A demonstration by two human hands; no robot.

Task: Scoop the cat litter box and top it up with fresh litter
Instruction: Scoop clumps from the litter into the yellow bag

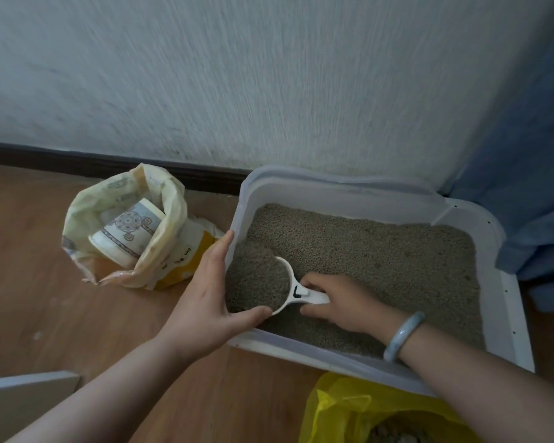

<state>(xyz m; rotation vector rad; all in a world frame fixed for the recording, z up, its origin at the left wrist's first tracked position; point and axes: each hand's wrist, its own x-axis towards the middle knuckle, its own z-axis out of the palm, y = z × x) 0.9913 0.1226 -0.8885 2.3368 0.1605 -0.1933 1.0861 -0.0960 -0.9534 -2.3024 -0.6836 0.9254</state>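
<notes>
A white litter box (510, 282) stands on the wooden floor against the wall, filled with grey-brown litter (381, 260). My right hand (343, 302) grips the handle of a white scoop (296, 290) heaped with litter, at the box's left end. My left hand (205, 295) cups the scoop's left side at the box's left wall, fingers fairly straight and thumb under the scoop's rim. An open cream and yellow litter bag (160, 238) with a patterned paper cup (128, 231) inside stands left of the box.
A yellow plastic bag (336, 410) with clumps inside lies at the bottom, just in front of the box. A blue curtain (531, 187) hangs to the right. A pale board corner (29, 398) shows at bottom left. Dark skirting (77, 158) runs along the wall.
</notes>
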